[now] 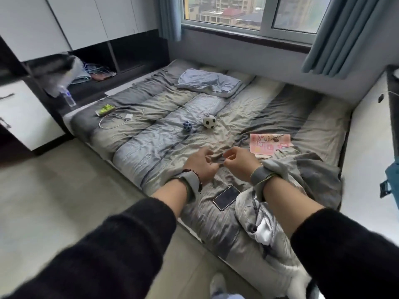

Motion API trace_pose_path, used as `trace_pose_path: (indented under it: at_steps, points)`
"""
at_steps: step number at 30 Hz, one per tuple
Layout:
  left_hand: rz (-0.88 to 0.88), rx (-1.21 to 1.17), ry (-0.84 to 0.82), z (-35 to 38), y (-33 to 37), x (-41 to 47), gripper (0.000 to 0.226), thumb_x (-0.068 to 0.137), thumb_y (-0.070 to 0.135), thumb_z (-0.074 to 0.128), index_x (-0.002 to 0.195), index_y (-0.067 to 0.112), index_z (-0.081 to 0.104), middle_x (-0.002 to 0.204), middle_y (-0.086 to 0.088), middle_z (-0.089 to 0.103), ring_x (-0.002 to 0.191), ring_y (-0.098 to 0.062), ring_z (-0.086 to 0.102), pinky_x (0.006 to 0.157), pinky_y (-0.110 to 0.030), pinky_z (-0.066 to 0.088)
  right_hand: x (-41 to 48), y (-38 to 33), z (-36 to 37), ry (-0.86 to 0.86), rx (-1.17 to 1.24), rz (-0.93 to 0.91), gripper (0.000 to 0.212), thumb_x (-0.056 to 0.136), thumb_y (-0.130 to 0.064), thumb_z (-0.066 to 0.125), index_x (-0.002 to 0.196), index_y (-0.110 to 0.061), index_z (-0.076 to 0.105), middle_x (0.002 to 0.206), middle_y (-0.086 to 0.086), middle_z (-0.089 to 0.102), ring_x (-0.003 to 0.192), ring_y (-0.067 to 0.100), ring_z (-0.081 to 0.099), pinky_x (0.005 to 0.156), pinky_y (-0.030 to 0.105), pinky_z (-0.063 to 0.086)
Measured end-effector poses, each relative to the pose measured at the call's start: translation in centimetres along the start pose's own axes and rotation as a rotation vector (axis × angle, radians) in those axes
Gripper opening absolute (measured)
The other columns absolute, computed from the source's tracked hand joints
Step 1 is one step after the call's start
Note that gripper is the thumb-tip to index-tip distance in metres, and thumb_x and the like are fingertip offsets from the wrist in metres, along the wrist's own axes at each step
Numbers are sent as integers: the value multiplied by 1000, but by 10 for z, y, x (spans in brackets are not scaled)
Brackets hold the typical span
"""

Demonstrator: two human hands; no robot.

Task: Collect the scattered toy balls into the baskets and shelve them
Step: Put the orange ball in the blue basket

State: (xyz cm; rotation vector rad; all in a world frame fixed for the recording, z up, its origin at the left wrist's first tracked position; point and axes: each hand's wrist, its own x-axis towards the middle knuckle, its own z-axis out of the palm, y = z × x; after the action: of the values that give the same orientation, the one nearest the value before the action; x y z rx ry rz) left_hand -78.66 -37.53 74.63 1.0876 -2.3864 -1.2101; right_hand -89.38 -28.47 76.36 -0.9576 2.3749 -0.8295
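Two toy balls lie side by side in the middle of the bed (151, 117): a small blue ball with holes (187, 126) and a black-and-white football (209, 121) to its right. My left hand (201, 165) and my right hand (239, 161) hover close together over the bedding, nearer to me than the balls and apart from them. Both hands have loosely curled fingers and hold nothing. No basket is in view.
A phone (226, 197) lies near the bed's front edge beside a crumpled grey garment (302, 180). A pink paper (269, 143), a charger with cable (121, 119), a green packet (105, 110) and a pillow (209, 83) are on the bed. Open cubbies (121, 55) stand at back left.
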Motion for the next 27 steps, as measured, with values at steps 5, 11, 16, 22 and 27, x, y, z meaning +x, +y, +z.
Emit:
trace_pose_path:
  at_steps: [5,11,16,22,27]
  points:
    - [-106,33,-11,-12,-35,45,42,79,22,59,121,23,53,104,1,62,93,-23,62,85,-33,51,57,-7,31,-70,35,10,26,83,-16,59,108,-13,66,101,6,70,81,19,59,72,27,46]
    - [-186,61,-2,-23,-58,130,47,79,27,59,125,24,50,106,5,55,93,-18,58,83,-30,47,145,-16,57,-143,44,10,27,85,-19,59,111,-17,65,108,2,68,97,19,63,81,28,49]
    - [-225,49,1,-26,-73,197,47,77,30,60,123,27,50,107,6,57,93,-15,57,81,-28,44,216,-27,64,-176,49,27,29,85,-15,56,113,-16,64,109,3,68,98,21,64,84,31,51]
    - [-246,43,-47,-34,-105,271,50,77,30,60,125,27,48,108,5,56,94,-15,56,82,-28,44,288,-37,87,-198,75,68,29,85,-17,57,113,-18,64,108,1,67,96,18,62,84,31,51]
    - [-225,75,-118,-35,-137,347,48,79,33,61,125,26,49,112,3,57,97,-17,57,84,-31,47,355,-45,118,-182,57,153,32,84,-17,56,115,-20,62,109,1,68,94,19,63,79,28,48]
